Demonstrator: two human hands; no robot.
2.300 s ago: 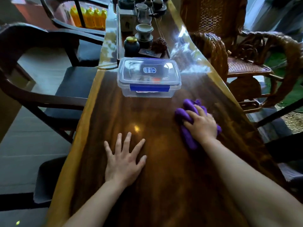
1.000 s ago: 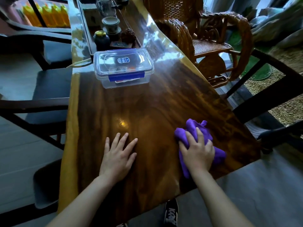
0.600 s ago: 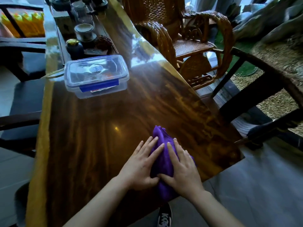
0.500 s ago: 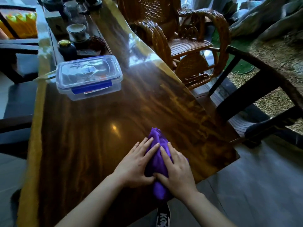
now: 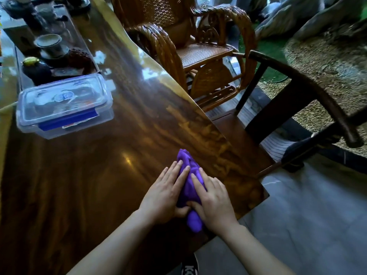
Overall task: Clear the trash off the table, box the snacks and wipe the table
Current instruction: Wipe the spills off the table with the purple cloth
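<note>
Big dark wooden table [image 5: 83, 175] fills the view, polished and bare of any loose trash that I can see. Well beyond the fingertips, up and to the left, sits the clear snack box [image 5: 63, 105], lid on, blue clasp facing this way. Boxing looks done, so this reads as the wiping stage.

Now the cloth. The purple cloth [image 5: 189, 187] lies bunched into a long roll between the two hands, close to the table's near corner. Its long axis runs straight away from the person, one end poking out past the fingertips, the other tucked down by the wrists.

Left hand [image 5: 163, 193] presses its left flank, fingers together and laid flat. Right hand [image 5: 213, 199] covers the right flank, fingers also close and extended. Neither hand is fisted; both sit pressed against the cloth, thumbs meeting underneath. Both are equally near, so either could take it onward.
</note>
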